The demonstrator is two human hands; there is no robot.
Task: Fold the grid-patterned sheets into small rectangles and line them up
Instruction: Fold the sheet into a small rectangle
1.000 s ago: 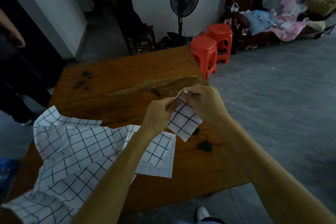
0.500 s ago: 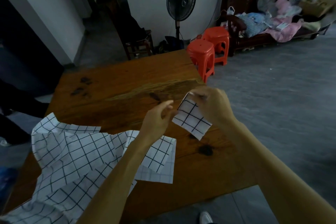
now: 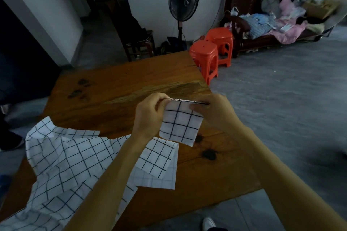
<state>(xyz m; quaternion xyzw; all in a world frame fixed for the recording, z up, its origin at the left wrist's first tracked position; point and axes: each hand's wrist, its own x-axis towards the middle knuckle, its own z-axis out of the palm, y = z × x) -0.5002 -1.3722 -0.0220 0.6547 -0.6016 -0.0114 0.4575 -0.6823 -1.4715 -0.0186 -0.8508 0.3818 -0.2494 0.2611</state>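
Both hands [image 3: 150, 116] [image 3: 216, 112] on folded sheet's [image 3: 181, 125] top edge (above table [image 3: 131, 80]).

Sheet pile [image 3: 62, 170] perhaps cropped bottom-left

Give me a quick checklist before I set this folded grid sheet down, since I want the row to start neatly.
1. Both hands grip the sheet: ok. The left hand and right hand pinch the top edge of the folded sheet.
2. Sheet is a small rectangle: ok; it hangs flat with fairly square corners.
3. Layers aligned at the top fold: cannot tell, the edge is seen almost end on.
4. Bare spot on the table to start the row: ok, the far half is free.
5. Unfolded sheets kept clear of that spot: ok, they lie on the near left.
6. Row already begun: not ok, no folded rectangle lies on the table.
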